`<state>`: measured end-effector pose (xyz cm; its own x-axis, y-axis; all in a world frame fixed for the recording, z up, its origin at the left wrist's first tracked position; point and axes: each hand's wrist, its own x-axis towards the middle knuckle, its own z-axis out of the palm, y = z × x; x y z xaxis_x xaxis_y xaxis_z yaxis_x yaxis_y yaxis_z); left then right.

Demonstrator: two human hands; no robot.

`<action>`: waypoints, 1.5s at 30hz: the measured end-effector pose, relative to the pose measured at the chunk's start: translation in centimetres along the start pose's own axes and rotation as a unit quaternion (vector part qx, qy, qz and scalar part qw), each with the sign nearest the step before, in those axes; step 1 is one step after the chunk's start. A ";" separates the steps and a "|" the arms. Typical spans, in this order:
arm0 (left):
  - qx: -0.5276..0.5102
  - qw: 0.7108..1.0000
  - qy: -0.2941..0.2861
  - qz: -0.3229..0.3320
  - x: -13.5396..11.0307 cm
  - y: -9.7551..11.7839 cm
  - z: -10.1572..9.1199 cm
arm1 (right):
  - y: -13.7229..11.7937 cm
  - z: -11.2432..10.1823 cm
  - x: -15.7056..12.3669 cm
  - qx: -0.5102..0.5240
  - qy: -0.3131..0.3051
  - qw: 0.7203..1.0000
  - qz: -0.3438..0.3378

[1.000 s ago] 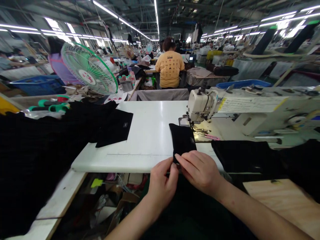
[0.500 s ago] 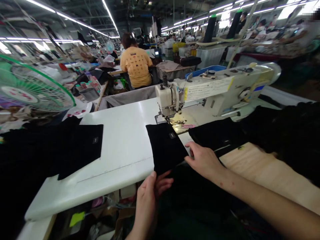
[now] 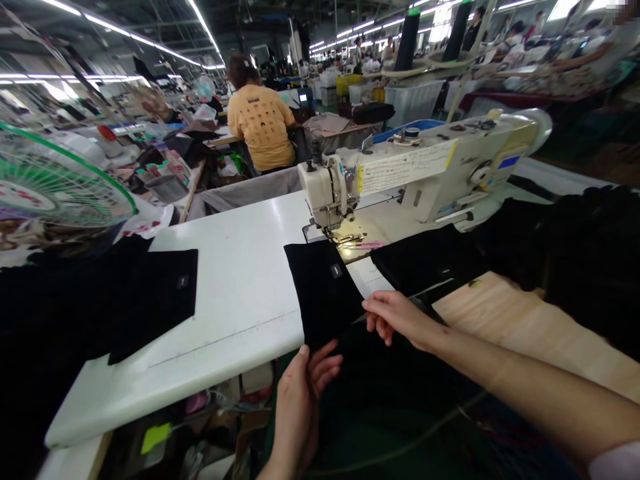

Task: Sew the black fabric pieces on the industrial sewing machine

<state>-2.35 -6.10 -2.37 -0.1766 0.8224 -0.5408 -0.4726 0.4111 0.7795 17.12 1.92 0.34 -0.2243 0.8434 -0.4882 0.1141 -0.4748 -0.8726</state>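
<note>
A black fabric piece [image 3: 323, 293] with a small grey label [image 3: 335, 271] lies on the white sewing table [image 3: 240, 280], its far edge by the needle of the sewing machine [image 3: 415, 167]. My left hand [image 3: 303, 393] holds the near left corner at the table's front edge, thumb on top and fingers partly behind the cloth. At the near right corner, my right hand [image 3: 395, 317] pinches the cloth between thumb and forefinger, its other fingers curled below. Beside the needle rests a pair of pink-handled thread snips [image 3: 367, 245].
Black garments with labels [image 3: 165, 287] drape over the table's left end. More black cloth [image 3: 425, 260] lies right of the machine, near a wooden board [image 3: 530, 327]. A green fan [image 3: 60, 180] stands at left. A person in a yellow shirt [image 3: 263, 127] sits ahead.
My right hand has moved slightly down and left, from open fingers beside the corner to a pinch on it. The left hand stays at its corner. The whole view has shifted a little.
</note>
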 end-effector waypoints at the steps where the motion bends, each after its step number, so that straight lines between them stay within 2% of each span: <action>1: 0.023 1.000 0.003 0.001 0.1 0.2 -0.3 | 0.0 0.0 0.1 -0.004 -0.003 1.000 0.001; 3: 0.123 0.992 0.017 0.033 0.2 0.8 -1.2 | -0.1 -0.2 0.2 -0.008 -0.013 1.000 0.004; 4: 0.197 0.976 0.035 0.082 0.2 1.2 -1.6 | -0.1 -0.3 0.3 -0.009 -0.018 1.000 0.007; 5: 0.279 0.946 0.060 0.156 0.1 1.7 -1.9 | -0.2 -0.4 0.3 -0.011 -0.022 1.000 0.010; 6: 0.358 0.897 0.083 0.247 0.0 2.1 -2.0 | -0.2 -0.6 0.3 -0.011 -0.026 1.000 0.014; 7: 0.424 0.834 0.093 0.341 -0.1 2.6 -1.7 | -0.3 -0.7 0.3 -0.011 -0.029 0.999 0.017; 9: 0.513 0.699 0.066 0.493 -0.3 3.2 -0.4 | -0.4 -0.9 0.4 -0.011 -0.036 0.999 0.021; 10: 0.548 0.641 0.036 0.537 -0.3 3.4 0.7 | -0.4 -0.9 0.4 -0.011 -0.038 0.999 0.022; 11: 0.580 0.591 0.006 0.561 -0.1 3.4 1.8 | -0.5 -0.9 0.4 -0.011 -0.040 0.999 0.023; 13: 0.642 0.516 -0.024 0.567 0.5 3.3 4.1 | -0.6 -0.8 0.5 -0.014 -0.042 0.999 0.020; 14: 0.669 0.488 -0.028 0.559 0.9 3.2 5.0 | -0.7 -0.7 0.5 -0.015 -0.043 0.999 0.018; 16: 0.701 0.454 -0.041 0.548 1.8 2.9 6.2 | -0.6 -0.7 0.4 -0.016 -0.043 0.999 0.014; 19: 0.699 0.445 -0.066 0.556 2.8 2.6 6.4 | -0.1 -1.2 0.3 -0.048 -0.048 0.998 -0.009; 21: 0.684 0.458 -0.075 0.562 3.1 2.5 6.0 | 0.5 -1.8 0.1 -0.139 -0.011 0.985 -0.098; 22: 0.679 0.464 -0.079 0.564 3.1 2.5 5.9 | 0.7 -2.1 0.1 -0.207 0.015 0.963 -0.174; 23: 0.676 0.468 -0.083 0.563 3.0 2.6 5.8 | 0.9 -2.5 0.1 -0.281 0.040 0.923 -0.261; 25: 0.683 0.471 -0.095 0.551 3.0 3.0 5.9 | 1.0 -3.0 0.1 -0.411 0.066 0.805 -0.423; 27: 0.695 0.483 -0.121 0.520 3.1 3.9 6.3 | 0.9 -3.2 0.4 -0.488 0.067 0.699 -0.518; 29: 0.693 0.517 -0.153 0.478 3.6 5.2 6.7 | 0.8 -3.3 0.7 -0.521 0.074 0.636 -0.565; 31: 0.684 0.540 -0.168 0.461 4.4 6.6 6.9 | 0.7 -3.2 1.1 -0.533 0.067 0.603 -0.589; 32: 0.684 0.536 -0.167 0.466 5.0 7.1 7.0 | 0.7 -3.1 1.3 -0.535 0.058 0.594 -0.597; 34: 0.699 0.496 -0.156 0.490 6.1 7.7 7.0 | 0.8 -3.0 1.5 -0.533 0.040 0.589 -0.605; 37: 0.722 0.444 -0.160 0.506 7.6 7.7 6.9 | 0.8 -2.9 1.7 -0.519 0.021 0.605 -0.603; 41: 0.726 0.428 -0.157 0.516 8.8 7.7 6.8 | 0.3 -2.9 2.2 -0.495 0.012 0.642 -0.585; 45: 0.727 0.423 -0.159 0.516 10.1 8.5 7.0 | -0.7 -3.1 3.5 -0.482 0.010 0.663 -0.573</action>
<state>-2.09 8.43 1.05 0.5943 0.7750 0.2149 0.7871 -0.6154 0.0426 19.26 5.95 -0.78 -0.6870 0.5192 0.5084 0.4471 0.8535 -0.2675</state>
